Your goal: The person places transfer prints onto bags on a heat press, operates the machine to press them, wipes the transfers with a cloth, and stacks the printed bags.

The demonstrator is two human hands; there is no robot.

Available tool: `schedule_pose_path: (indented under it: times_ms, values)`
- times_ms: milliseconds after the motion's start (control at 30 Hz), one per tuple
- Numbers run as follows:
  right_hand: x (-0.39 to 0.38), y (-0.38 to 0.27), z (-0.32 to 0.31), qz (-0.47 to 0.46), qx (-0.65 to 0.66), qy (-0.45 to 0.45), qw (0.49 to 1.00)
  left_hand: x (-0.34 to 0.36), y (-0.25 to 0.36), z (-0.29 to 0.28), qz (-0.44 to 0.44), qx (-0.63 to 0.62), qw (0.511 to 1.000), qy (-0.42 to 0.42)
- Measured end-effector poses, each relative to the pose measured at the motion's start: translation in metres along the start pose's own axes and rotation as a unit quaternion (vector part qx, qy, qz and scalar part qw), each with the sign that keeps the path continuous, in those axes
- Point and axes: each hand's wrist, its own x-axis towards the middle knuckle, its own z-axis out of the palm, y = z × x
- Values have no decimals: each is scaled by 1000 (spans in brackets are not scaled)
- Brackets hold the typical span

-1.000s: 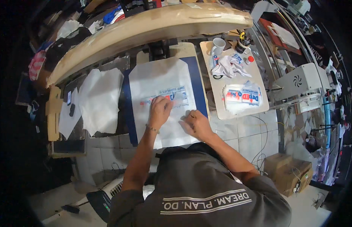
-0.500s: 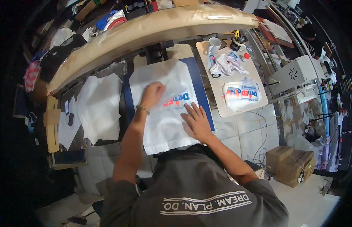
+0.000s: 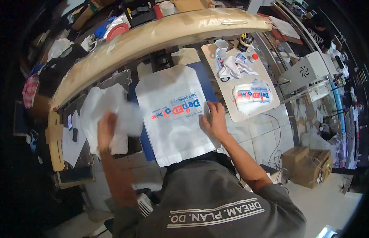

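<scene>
A white flat bag (image 3: 176, 142) printed in blue and red lies on a blue pad (image 3: 208, 88). My right hand (image 3: 213, 123) rests at the bag's right side beside the print, fingers apart. My left hand (image 3: 108, 127) is off to the left, blurred, fingers closed on a pale translucent sheet (image 3: 131, 119) that hangs over the gap between the bag and a pile of plain white sheets (image 3: 93, 103). A long padded beam (image 3: 164, 27) wrapped in tan covering spans behind the bag.
A side board (image 3: 242, 115) carries printed transfers (image 3: 252, 105), a rumpled white cloth (image 3: 236, 67), a mug (image 3: 221, 48) and a pen holder (image 3: 244, 43). A boxy machine (image 3: 305, 71) stands at right, cardboard boxes (image 3: 307, 166) below. Someone in dark clothing (image 3: 314, 33) is at back right.
My left hand has lifted a translucent sheet off the print and swept left, leaving the print plainly visible. My right hand has shifted slightly up and right along the bag.
</scene>
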Motion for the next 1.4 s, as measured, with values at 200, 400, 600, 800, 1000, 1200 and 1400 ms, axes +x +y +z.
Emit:
schedule_pose_path:
  times_ms: [200, 400, 600, 800, 1000, 1200, 1400]
  values:
    - [48, 8, 41, 115, -3, -18, 993, -184, -68, -28, -119, 339, 916, -179]
    - [23, 6, 16, 227, 252, 17, 941, -109, 57, 43, -92, -140, 985, -42]
    - [-69, -33, -115, 347, 243, 210, 881, -84, 159, 135, 201, -201, 924, -256]
    - [-232, -50, -227, 327, 277, 358, 830, -103, 278, 287, 304, -227, 880, -286]
    - [-377, -91, -278, 323, 179, 676, 637, -187, 404, 404, 23, -357, 608, -709]
    - [-530, -73, -268, 353, 53, 789, 499, -299, 532, 463, 380, -252, 589, -667]
    - [-649, 19, -189, 354, -51, 874, 328, -430, 637, 505, 587, -98, 558, -579]
